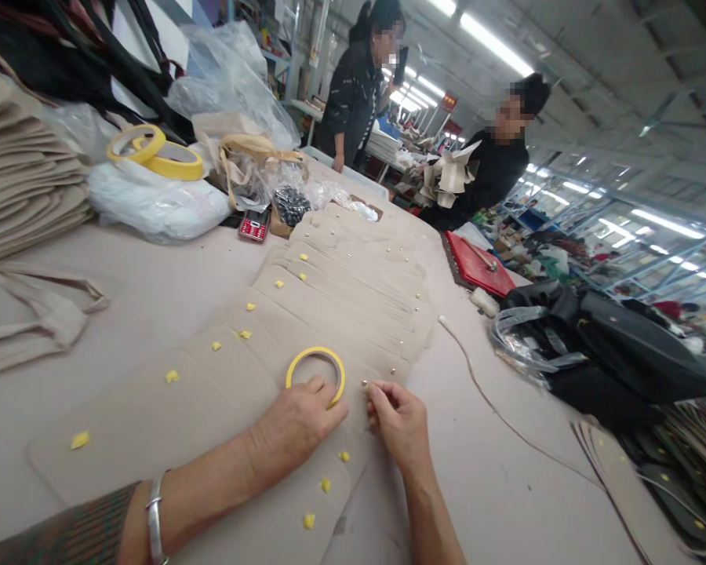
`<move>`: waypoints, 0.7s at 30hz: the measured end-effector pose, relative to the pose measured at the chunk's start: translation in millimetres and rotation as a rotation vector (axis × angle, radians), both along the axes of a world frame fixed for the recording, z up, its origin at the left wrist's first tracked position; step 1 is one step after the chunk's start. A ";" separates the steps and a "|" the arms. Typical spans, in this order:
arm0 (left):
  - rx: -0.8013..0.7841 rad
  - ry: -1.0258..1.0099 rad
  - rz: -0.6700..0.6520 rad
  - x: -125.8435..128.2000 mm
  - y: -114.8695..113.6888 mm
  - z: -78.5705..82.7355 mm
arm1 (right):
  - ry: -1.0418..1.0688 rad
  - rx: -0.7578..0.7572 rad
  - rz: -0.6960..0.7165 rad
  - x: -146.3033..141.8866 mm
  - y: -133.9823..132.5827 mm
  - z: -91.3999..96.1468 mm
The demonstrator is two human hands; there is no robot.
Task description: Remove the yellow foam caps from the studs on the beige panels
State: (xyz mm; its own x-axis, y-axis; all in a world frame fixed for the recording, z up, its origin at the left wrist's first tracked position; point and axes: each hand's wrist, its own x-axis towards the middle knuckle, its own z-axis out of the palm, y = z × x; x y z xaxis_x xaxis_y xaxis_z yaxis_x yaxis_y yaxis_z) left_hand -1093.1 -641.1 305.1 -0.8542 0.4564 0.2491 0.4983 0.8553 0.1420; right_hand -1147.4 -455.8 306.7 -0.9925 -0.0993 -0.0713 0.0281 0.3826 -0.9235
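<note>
My left hand (297, 428) rests on a beige leather panel (153, 424), its fingers closed over the near edge of a small yellow tape roll (316, 369). Close to its right, my right hand (397, 424) pinches at a small metal stud (365, 384) on the edge of a panel; what sits between the fingertips is too small to make out. The panels (353, 290) lie overlapped in a row running away from me, each with small yellow tape bits (80, 440) and studs.
Stacked beige pieces (23, 180), two larger yellow tape rolls (158, 153) on a white bag, plastic bags and a red phone (254, 225) lie at the far left. A red box (476, 265), a thin cord (482, 392) and black bags (612, 345) sit right. Two people stand beyond.
</note>
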 end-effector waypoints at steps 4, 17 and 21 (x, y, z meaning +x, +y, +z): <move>0.009 0.037 -0.026 -1.1 1.6 -6.9 | 0.144 0.197 0.026 -1.0 -7.8 -1.3; 0.024 -0.052 -0.023 0.6 -2.5 -3.3 | 0.304 0.412 -0.015 -5.2 -7.3 -7.9; 0.043 -0.077 -0.019 1.1 -3.3 -0.2 | 0.250 0.286 0.026 2.0 0.8 -9.7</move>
State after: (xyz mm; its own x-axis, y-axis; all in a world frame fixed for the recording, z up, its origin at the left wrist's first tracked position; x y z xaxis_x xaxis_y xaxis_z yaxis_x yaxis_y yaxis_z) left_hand -1092.0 -644.4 304.9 -0.8627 0.4632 0.2027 0.5009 0.8377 0.2175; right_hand -1145.4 -455.0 297.0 -0.9803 -0.1356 0.1440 -0.1973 0.6234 -0.7566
